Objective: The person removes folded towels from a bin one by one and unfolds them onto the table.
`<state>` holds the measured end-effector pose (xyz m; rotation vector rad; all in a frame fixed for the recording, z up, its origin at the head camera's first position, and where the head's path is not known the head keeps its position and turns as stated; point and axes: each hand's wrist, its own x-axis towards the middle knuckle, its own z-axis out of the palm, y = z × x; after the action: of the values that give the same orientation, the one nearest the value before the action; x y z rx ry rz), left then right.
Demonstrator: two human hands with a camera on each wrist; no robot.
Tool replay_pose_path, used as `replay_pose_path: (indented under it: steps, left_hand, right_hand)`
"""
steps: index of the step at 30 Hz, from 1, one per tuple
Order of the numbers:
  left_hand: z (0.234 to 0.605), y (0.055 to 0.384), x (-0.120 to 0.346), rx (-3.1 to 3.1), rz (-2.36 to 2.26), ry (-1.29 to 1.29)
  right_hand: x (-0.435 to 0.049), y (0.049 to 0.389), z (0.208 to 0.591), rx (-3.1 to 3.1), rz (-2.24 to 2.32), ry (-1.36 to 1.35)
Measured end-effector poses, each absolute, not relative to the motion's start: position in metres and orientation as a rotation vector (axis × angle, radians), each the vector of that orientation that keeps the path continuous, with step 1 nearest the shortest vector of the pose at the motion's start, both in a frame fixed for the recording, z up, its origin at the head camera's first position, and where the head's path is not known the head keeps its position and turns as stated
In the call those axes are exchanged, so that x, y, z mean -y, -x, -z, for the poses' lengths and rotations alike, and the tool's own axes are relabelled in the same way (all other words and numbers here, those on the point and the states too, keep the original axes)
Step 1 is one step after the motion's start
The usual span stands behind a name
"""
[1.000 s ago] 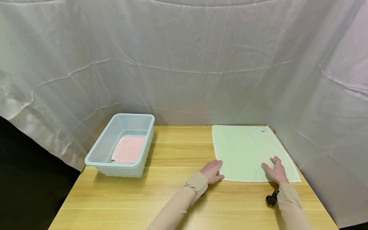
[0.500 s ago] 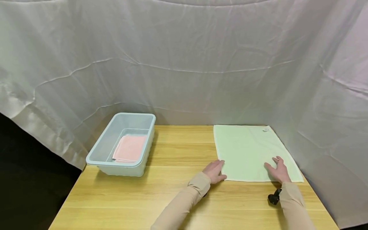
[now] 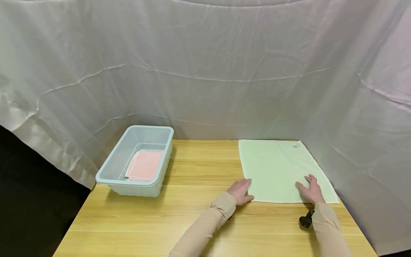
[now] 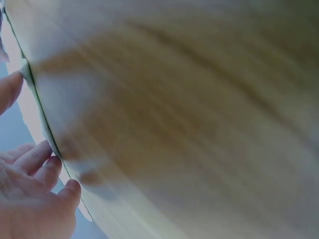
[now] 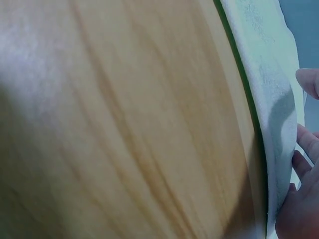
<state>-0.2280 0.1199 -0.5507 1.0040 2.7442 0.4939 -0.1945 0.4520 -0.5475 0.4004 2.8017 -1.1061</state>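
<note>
A pale green towel [image 3: 273, 167] lies spread flat at the back right of the table, its small white label [image 3: 296, 145] at the far right corner. My left hand [image 3: 239, 191] is at the towel's near left corner, palm down. In the left wrist view the fingers [image 4: 35, 159] and thumb [image 4: 10, 92] touch the towel's edge, without curling round it. Over the towel's near right part is my right hand [image 3: 311, 191], thumb and fingers spread. The right wrist view shows its fingertips at the towel [image 5: 271, 109]; whether they press is hard to tell.
On the left of the wooden table [image 3: 144, 228] stands a light blue plastic bin [image 3: 165, 167] with a folded pink cloth [image 3: 146, 165] inside. Grey curtain [image 3: 205, 71] hangs behind and along the right side. A black wrist camera [image 3: 306, 219] sits by the right sleeve.
The head view has shifted very slightly. Both hands stay at the same places on the towel, and the towel lies as before.
</note>
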Motion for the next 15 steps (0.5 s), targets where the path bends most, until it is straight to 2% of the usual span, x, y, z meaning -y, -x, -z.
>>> replay_pose_path:
  steps: [15]
  left_hand:
    - [0.539,0.225,-0.106,-2.69,-0.584,-1.005]
  right_hand:
    - [-0.443,0.192,0.549,-2.811,1.213,-0.401]
